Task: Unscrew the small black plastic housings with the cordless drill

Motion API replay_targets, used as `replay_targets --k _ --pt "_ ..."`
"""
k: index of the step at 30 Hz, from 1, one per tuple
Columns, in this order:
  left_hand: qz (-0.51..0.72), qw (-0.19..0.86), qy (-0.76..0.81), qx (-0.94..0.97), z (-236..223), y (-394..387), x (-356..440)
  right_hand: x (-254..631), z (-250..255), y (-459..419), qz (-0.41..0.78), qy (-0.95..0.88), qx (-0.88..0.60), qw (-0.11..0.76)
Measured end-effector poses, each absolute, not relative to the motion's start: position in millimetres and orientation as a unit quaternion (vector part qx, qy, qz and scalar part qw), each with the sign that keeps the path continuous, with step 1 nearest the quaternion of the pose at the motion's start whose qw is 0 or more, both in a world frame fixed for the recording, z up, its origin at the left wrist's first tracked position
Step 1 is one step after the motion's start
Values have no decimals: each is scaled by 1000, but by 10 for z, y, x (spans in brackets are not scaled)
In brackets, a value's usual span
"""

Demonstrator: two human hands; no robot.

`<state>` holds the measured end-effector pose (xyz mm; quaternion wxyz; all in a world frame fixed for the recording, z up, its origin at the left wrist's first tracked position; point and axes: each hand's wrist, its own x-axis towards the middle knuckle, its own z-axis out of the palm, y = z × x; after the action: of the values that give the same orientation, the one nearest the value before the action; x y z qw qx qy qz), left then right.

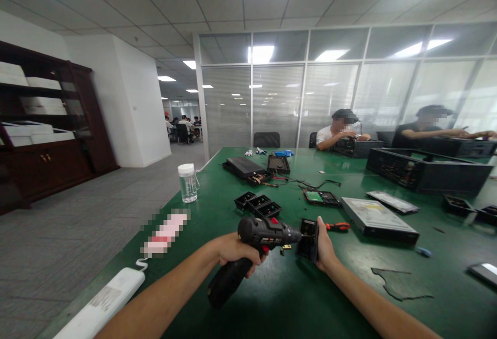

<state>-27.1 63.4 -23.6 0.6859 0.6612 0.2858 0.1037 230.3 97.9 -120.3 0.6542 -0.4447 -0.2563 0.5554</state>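
Green covers the long table point(330, 297), its left edge slanting away to the far left corner. The big black computer case point(427, 173) stands toward its right edge. Nearer, a silver-topped drive point(376, 220) lies right of centre, a strip of green between it and the right forearm. A white power strip point(104, 303) runs along the left edge near the viewer; farther up that edge stands a clear bottle point(188, 185).

The black drill point(267, 235) is over the near middle, well in from the left edge. The left hand point(243, 253) is closed around its grip, and its front end points rightward at the open side of the black tray point(306, 243). The right hand point(325, 248) grips this tray by its right side, holding it tilted up. Three joined black trays point(258, 205) lie beyond the drill, an orange-handled screwdriver point(337, 226) just right of the right hand. Bare green stretches between the forearms to the near side.
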Motion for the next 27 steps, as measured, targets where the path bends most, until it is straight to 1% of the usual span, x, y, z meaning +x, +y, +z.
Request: replay_targets --k 27 --pt "108 682 284 666 -236 626 -264 2323 -1234 1011 561 -260 -446 647"
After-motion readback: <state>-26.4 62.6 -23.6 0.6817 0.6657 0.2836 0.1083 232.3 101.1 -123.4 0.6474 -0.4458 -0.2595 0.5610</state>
